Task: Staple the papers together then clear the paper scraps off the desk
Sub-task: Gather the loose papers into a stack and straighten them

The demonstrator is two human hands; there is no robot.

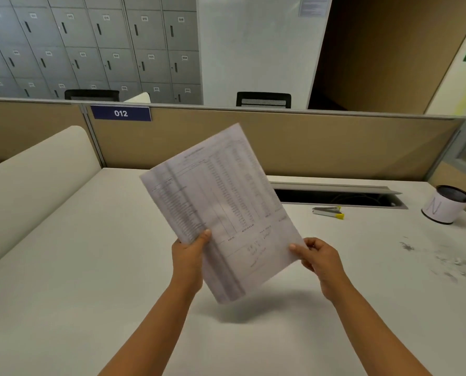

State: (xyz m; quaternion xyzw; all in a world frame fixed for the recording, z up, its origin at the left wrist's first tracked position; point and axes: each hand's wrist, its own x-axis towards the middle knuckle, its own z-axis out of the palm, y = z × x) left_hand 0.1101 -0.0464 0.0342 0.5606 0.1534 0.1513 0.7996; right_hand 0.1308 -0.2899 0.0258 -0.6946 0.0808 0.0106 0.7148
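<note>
Printed papers [221, 204] with tables of figures hang tilted above the middle of the white desk [90, 267]. My left hand [189, 256] pinches their lower left edge, thumb on the front. My right hand [320, 257] pinches the lower right corner. A silver stapler [328, 212] with yellow tips lies on the desk to the right, apart from both hands. Small white paper scraps [443, 263] are scattered over the desk's right side.
A white cup with a dark rim [445, 204] stands at the far right. An open cable slot [337, 198] runs along the back of the desk. A tan partition [307, 145] with a "012" label closes the back; a cream divider [36, 180] stands on the left.
</note>
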